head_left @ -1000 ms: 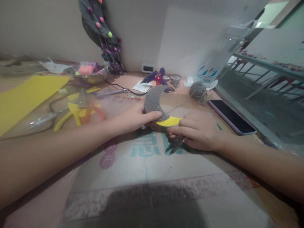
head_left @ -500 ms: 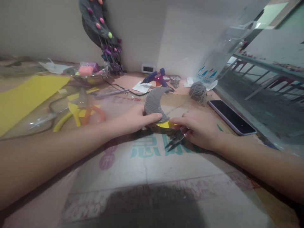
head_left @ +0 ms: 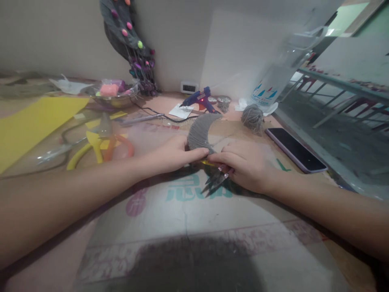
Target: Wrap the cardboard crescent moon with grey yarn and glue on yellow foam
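Observation:
A crescent moon wrapped in grey yarn (head_left: 199, 132) is held just above the cardboard, a strip of yellow showing at its lower tip. My left hand (head_left: 179, 156) is closed on its outer curve, thumb across the front. At the lower tip, my right hand (head_left: 243, 164) pinches with thumb and forefinger. Tucked in that same hand is a pair of scissors (head_left: 214, 183), blades pointing down and left. A thin strand of yarn runs from the crescent toward the grey yarn ball (head_left: 253, 117). My right palm and part of the scissors are hidden.
A blue glue gun (head_left: 201, 99) with a red light stands behind the crescent. Pliers (head_left: 103, 140) and yellow paper (head_left: 36, 125) lie at left. At right are a phone (head_left: 296, 150) and a clear water bottle (head_left: 270, 77). A decorated grey crescent (head_left: 118, 32) leans on the wall.
My right hand has shifted left toward the crescent's tip with the scissors in it, covering more of the yellow. The crescent has turned and moved slightly right.

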A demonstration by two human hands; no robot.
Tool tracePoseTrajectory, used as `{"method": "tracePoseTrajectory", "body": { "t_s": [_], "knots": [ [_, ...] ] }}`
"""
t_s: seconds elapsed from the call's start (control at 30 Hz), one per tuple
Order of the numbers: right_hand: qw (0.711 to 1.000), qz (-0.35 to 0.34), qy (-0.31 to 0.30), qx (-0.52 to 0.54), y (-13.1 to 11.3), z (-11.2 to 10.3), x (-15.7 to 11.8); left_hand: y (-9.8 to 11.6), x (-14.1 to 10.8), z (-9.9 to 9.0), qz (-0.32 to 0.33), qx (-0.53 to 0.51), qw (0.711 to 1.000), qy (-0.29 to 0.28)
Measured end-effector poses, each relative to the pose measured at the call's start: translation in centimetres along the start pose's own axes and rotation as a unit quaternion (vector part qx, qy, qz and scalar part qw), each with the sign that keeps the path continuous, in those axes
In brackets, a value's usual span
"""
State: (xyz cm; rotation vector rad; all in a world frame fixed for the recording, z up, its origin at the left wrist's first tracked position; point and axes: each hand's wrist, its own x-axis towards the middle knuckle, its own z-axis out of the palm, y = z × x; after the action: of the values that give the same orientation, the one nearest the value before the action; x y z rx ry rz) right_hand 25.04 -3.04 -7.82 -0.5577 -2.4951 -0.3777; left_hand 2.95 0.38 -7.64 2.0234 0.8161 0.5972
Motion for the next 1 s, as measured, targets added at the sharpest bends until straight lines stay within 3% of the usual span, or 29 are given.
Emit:
{"method": "tracePoseTrajectory", "body": {
  "t_s": [0.27, 0.53, 0.63, 0.87, 1.0],
  "knots": [
    [0.995, 0.039, -0.088, 0.039, -0.7, -1.3, 0.8, 0.2, -0.1, -0.2, -0.006, -0.014, 1.000, 0.001],
    [0.997, 0.009, -0.029, 0.069, -0.5, -1.9, 0.1, -0.2, -0.2, -0.3, -0.060, -0.052, 0.996, 0.042],
    [0.998, -0.018, -0.009, 0.057, -0.5, -1.6, 0.1, -0.3, -0.1, -0.3, -0.052, -0.049, 0.996, 0.052],
    [0.995, 0.091, -0.038, -0.020, -0.3, -0.9, -0.2, -0.2, -0.2, -0.3, -0.034, -0.032, 0.999, 0.028],
    [0.997, 0.069, -0.022, -0.015, -0.1, -0.6, -0.2, 0.0, -0.2, -0.2, -0.009, -0.011, 1.000, 0.017]
  ]
}}
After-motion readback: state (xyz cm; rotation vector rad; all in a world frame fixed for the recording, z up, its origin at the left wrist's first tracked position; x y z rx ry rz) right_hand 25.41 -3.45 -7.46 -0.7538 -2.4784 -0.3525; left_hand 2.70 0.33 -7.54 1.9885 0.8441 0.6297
